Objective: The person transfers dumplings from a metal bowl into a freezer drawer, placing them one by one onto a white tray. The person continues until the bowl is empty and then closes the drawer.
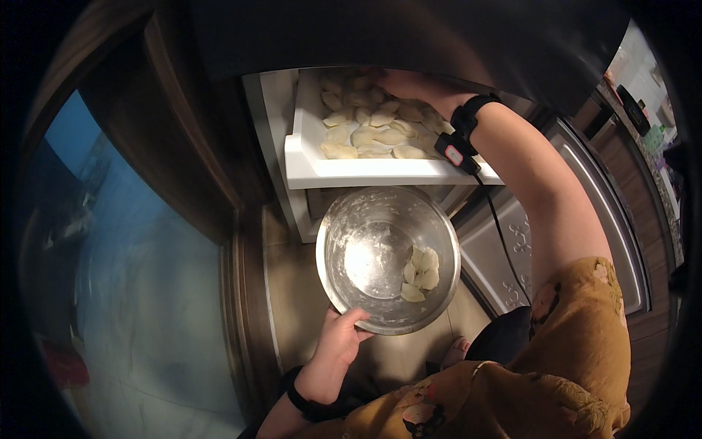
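A steel bowl is tilted toward me, with its rim gripped at the near left by my left hand. Several pale dumplings lie together low on the bowl's right side, and whitish smears mark its inner wall. Just beyond the bowl, a white freezer drawer is pulled partway out. Many more dumplings are spread and piled inside it. My right hand reaches over them to the back left of the drawer. Shadow hides its fingertips, so I cannot see whether they hold a dumpling.
A dark panel overhangs the drawer. An open appliance door stands at right, crossed by a cable from the device on my right wrist. A wooden door frame rises at left. Farther right is a cluttered counter.
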### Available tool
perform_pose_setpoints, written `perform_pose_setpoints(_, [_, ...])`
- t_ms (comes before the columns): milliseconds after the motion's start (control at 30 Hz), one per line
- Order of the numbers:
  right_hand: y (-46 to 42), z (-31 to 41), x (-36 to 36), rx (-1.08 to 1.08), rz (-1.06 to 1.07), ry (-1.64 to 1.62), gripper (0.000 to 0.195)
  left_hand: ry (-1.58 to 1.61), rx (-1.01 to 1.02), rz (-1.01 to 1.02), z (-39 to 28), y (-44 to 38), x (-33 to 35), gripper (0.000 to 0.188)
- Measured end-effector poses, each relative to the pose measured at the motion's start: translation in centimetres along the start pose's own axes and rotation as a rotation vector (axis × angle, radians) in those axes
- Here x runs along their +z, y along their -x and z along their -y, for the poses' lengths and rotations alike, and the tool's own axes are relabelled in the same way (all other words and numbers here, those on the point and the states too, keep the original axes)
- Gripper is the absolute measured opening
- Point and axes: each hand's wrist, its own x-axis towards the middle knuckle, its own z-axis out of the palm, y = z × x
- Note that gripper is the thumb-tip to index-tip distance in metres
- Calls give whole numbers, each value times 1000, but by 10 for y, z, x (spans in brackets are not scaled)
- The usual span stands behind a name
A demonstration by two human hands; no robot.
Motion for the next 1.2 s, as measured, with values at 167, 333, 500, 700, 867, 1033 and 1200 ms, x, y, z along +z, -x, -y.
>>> perform_pose_setpoints(167, [10,-9,-1,-116,26,1,36,-28,28,32,0,-4,3,50])
perform_pose_setpoints(333, [79,69,-48,36,330,-370,46,-3,11,-58,7,-7,-11,48])
perform_pose_setpoints(500, [177,125,-117,-448,377,-468,36,40,38,-19,9,-6,0,52])
perform_pose_setpoints(700, [241,95,-10,13,609,-220,43,18,7,2,0,-3,7,55])
perform_pose_setpoints(867, [284,62,42,-195,632,-111,51,16,37,-94,5,-2,14,53])
perform_pose_setpoints(1033, [287,75,28,-209,842,-224,57,43,56,-91,1,3,21,59])
perform_pose_setpoints(1200, [276,76,32,-233,865,-286,54,28,59,-61,5,-1,17,61])
